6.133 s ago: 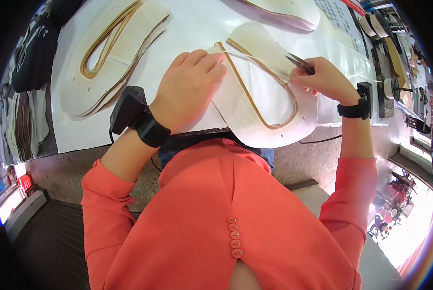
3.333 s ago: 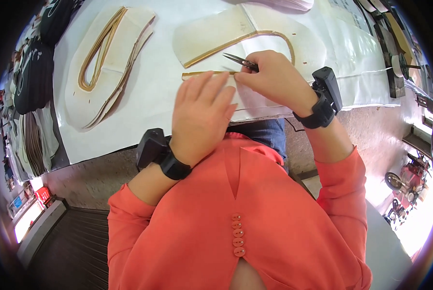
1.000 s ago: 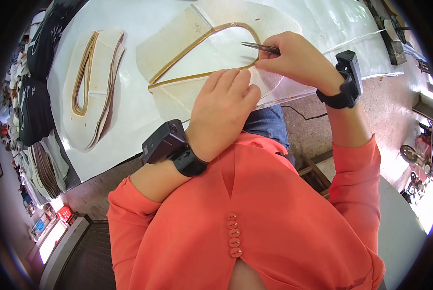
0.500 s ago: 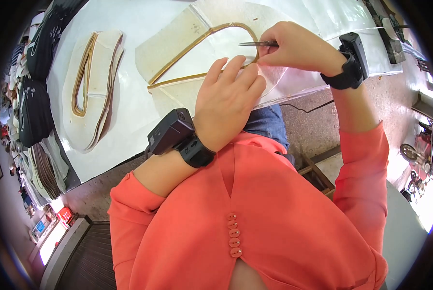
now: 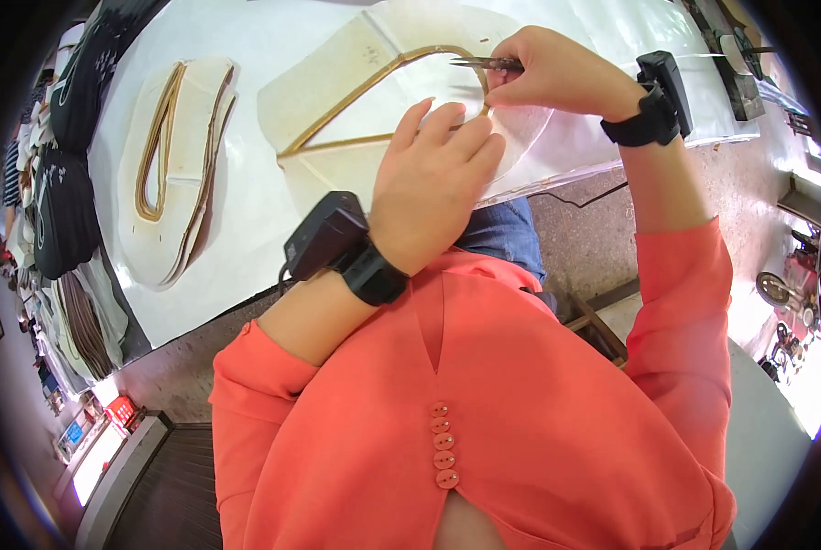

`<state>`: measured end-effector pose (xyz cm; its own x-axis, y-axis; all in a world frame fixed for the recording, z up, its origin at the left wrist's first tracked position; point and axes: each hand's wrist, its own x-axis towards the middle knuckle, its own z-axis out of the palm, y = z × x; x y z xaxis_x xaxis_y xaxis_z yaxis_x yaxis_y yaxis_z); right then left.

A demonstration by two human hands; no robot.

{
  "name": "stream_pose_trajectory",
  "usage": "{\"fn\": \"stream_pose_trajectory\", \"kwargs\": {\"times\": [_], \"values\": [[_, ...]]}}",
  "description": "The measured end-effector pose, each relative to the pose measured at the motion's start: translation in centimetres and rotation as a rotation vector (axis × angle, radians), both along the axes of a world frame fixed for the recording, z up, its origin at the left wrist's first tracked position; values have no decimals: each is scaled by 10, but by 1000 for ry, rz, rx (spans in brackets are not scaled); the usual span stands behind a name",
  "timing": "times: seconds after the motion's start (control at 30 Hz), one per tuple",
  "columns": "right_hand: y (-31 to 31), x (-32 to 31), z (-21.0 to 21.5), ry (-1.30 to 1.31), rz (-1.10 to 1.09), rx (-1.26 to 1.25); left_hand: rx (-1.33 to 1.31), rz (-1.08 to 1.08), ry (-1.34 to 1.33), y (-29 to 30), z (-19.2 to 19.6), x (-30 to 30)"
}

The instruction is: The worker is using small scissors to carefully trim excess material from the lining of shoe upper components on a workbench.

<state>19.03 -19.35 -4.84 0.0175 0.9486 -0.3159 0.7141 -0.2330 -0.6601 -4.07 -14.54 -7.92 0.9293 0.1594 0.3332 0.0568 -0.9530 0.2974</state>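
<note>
We see the left hand (image 5: 440, 179) laid palm down over the near arm of a brown, narrow, U-shaped edging strip (image 5: 355, 98), its fingers slightly spread. The strip borders the opening of a cream, round-ended, flat sheet piece (image 5: 323, 78), which lies near the middle of a white-covered table (image 5: 246, 252). We find the right hand (image 5: 557, 75) curled about a pair of dark, pointed metal snips (image 5: 488, 63), whose tips point left over the opening; its thumb and fingertips come together at the strip's rounded right end, though we cannot tell whether they pinch the strip itself. To the left, well apart, we note a stack of similar cream, brown-edged pieces (image 5: 189, 137); beyond its left side hangs black, pale-patterned fabric (image 5: 67, 215)
</note>
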Motion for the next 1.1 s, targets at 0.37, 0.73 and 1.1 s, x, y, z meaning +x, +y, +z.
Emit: {"fn": "stream_pose_trajectory", "kwargs": {"times": [0.37, 0.73, 1.1], "values": [[-29, -35, 6, 17, -201, 98, 39, -88, 61, 11, 9, -22], [-32, -57, 3, -19, -264, 0, 2, -153, -13, 25, 6, -32], [-21, -40, 15, -3, -134, 49, 39, -133, 15, 19, 11, -29]]}}
